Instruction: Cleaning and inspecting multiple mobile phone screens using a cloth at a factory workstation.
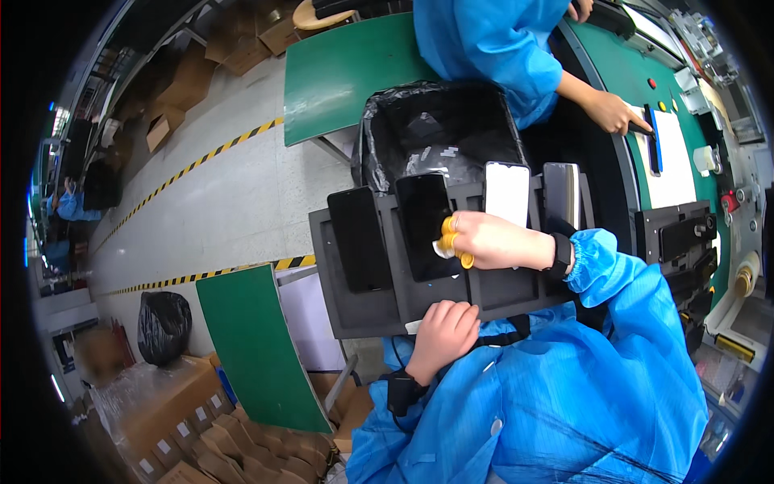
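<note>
My right hand, with yellow finger cots on its fingertips, is over a dark-screened smartphone. Its fingers are pinched round a small white wad, like a wipe, at the phone's right side. The phone lies in a slot of a black slotted tray. My left hand is curled over the tray's near edge. Another dark phone occupies the slot to the left. Farther right in the tray stand a white-faced phone and a stack of grey-edged phones.
A bin lined with a black bag stands behind the tray. Across from me, a co-worker's hand touches a blue-edged phone on the green bench. Green boards and cardboard boxes are at the left.
</note>
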A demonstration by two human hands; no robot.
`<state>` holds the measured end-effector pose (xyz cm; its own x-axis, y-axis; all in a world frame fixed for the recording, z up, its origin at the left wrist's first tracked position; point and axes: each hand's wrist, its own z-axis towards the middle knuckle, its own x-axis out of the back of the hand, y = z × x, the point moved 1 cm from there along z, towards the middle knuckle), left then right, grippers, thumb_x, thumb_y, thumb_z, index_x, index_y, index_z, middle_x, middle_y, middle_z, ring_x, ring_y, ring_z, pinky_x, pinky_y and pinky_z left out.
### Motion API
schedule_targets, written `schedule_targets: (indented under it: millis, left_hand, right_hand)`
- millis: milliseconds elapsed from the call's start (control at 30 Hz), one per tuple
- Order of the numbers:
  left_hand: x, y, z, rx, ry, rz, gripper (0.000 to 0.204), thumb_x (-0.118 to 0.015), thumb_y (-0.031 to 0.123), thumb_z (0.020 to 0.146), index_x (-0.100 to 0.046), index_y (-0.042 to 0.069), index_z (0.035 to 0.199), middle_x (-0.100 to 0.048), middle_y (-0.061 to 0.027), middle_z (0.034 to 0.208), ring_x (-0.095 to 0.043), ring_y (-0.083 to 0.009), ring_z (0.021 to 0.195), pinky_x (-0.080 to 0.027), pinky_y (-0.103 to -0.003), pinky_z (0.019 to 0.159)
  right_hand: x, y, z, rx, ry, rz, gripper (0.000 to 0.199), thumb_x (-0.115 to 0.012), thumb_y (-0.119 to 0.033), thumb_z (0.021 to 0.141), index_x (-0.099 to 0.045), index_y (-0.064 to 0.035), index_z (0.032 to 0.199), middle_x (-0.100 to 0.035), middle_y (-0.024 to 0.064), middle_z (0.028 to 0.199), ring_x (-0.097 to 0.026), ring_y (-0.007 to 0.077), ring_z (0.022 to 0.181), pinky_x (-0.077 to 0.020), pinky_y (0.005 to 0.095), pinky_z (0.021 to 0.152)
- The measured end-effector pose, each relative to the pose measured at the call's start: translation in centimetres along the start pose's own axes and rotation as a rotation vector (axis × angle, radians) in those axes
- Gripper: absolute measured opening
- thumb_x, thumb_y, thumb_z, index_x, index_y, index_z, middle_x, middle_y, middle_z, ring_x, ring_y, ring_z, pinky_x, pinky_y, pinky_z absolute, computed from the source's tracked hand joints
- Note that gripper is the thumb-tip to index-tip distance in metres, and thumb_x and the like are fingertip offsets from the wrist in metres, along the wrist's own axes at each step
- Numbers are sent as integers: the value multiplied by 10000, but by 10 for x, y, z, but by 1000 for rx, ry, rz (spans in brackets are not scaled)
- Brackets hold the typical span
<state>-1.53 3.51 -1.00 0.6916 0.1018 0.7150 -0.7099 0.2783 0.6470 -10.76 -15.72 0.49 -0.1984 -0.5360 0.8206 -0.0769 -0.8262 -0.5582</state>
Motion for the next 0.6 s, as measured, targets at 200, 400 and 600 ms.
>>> schedule_targets:
  millis: [200, 400, 600]
  left_hand:
    - [-2, -4, -2, -19, 77, 16, 164, -708, 111, 716, -645, 41, 849, -575, -45, 795, -557, -209, 759, -471, -325, 664]
    - [-4, -5, -4, -13, 59, 6, 134, -683, 103, 748, -645, 38, 858, -563, -51, 790, -557, -199, 762, -468, -309, 665]
    - [-2, -4, -2, -14, 111, 6, 131, -705, 99, 718, -637, 53, 820, -571, -44, 772, -564, -201, 741, -473, -309, 655]
  right_hand:
    - [29, 58, 50, -241, 244, -92, 230, -679, -27, 694, -641, -7, 920, -602, 183, 896, -579, 367, 850, -488, 434, 757]
    - [-17, 2, 7, 109, 14, -84, 308, -700, -22, 640, -635, 8, 940, -598, 172, 909, -591, 356, 884, -491, 418, 803]
    - [8, 53, 52, -198, 247, -117, 243, -636, 4, 644, -624, 18, 886, -603, 195, 851, -584, 383, 863, -488, 437, 815]
